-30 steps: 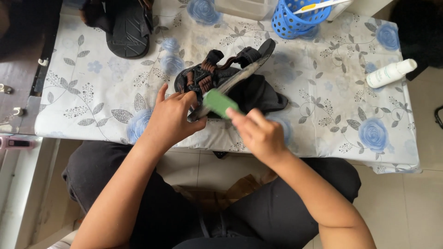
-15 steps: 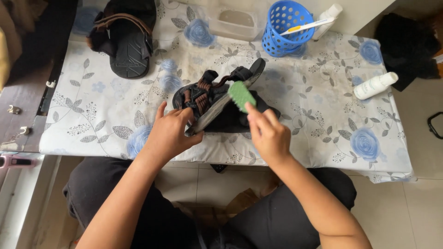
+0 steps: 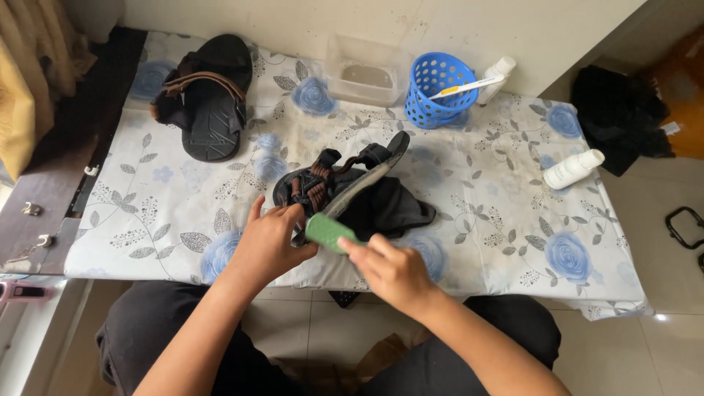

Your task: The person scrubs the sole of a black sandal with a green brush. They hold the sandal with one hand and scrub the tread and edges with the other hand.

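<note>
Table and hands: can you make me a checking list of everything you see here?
Surface: table under a white cloth with blue flowers.
Job's things: dark strappy sandal tipped on its side on a dark cloth; green scrubbing pad against its sole edge.
Clutter: second sandal sole up, clear tub, blue basket holding a toothbrush, two white bottles.
Hands: left hand steadies the sandal; right hand holds the pad in its fingers.
Cables: nothing seen.
Surroundings: tiled floor, dark clothes by the wall, curtain at the left.
</note>
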